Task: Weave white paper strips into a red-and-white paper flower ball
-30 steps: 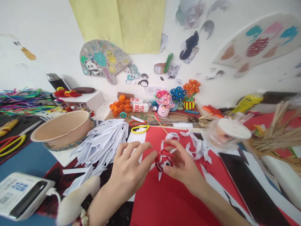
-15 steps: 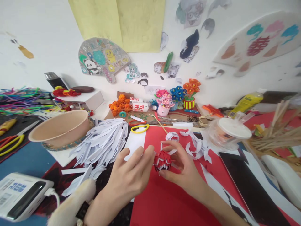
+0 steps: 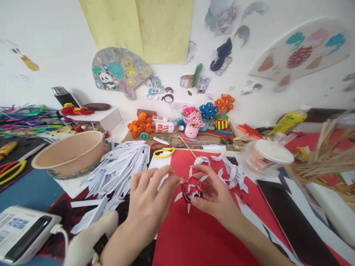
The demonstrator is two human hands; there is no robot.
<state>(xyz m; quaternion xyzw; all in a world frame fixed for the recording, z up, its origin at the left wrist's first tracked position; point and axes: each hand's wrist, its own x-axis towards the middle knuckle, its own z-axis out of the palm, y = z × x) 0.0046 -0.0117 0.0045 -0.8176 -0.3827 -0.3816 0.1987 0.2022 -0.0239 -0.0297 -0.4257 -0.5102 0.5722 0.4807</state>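
A small ball woven from red and white paper strips point(image 3: 191, 188) is held above the red sheet point(image 3: 183, 236). White strip ends stick out around it. My right hand point(image 3: 215, 194) grips the ball from the right, thumb in front and fingers curved over the top and behind. My left hand point(image 3: 152, 195) is at the ball's left side, its thumb and forefinger pinched together by a white strip end point(image 3: 182, 181); the fingertips are partly hidden. Just behind the ball lies a white woven paper ring point(image 3: 202, 160).
Cut white paper strips point(image 3: 119, 166) are piled left of the sheet, near a beige bowl point(image 3: 70, 151). Yellow-handled scissors point(image 3: 164, 152) lie beyond. Curled white scraps point(image 3: 233, 171), a lidded cup point(image 3: 273, 155) and a dark tablet point(image 3: 294, 218) are on the right. A white device point(image 3: 26, 232) sits front left.
My left hand has turned, with its fingers drawn closer together beside the ball. The ball has rotated slightly in my right hand, and more white strip ends show below it.
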